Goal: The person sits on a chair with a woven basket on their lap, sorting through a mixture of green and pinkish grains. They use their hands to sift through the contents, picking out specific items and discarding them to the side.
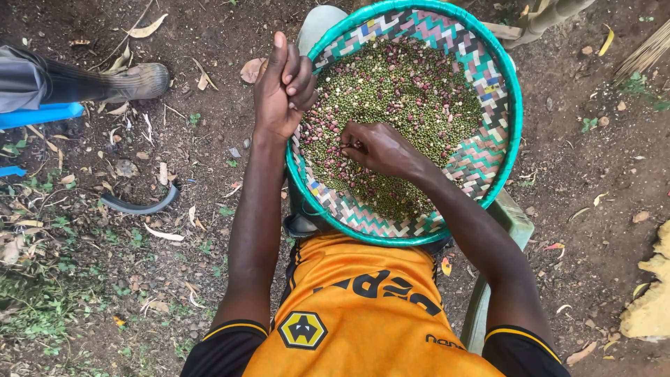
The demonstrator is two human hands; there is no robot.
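Woven basket (488, 150) on lap, filled with green and reddish beans (398, 91). Right hand (380, 148) down among beans, fingertips pinched on few. Left hand (283, 87) at basket's left rim, cupped closed; contents hidden. Best picking singly, keeping basket level, sweeping sorted beans aside.

- Basket (481, 164): round, shallow, woven in a zigzag of teal, white, pink and blue, with a teal rim; it rests tilted on the person's lap.
- Beans (405, 91): small green grains mixed with reddish-purple ones, spread in 1 layer over the basket's floor.
- Left hand (283, 87) grips the rim; right hand (380, 148) pinches among the beans.
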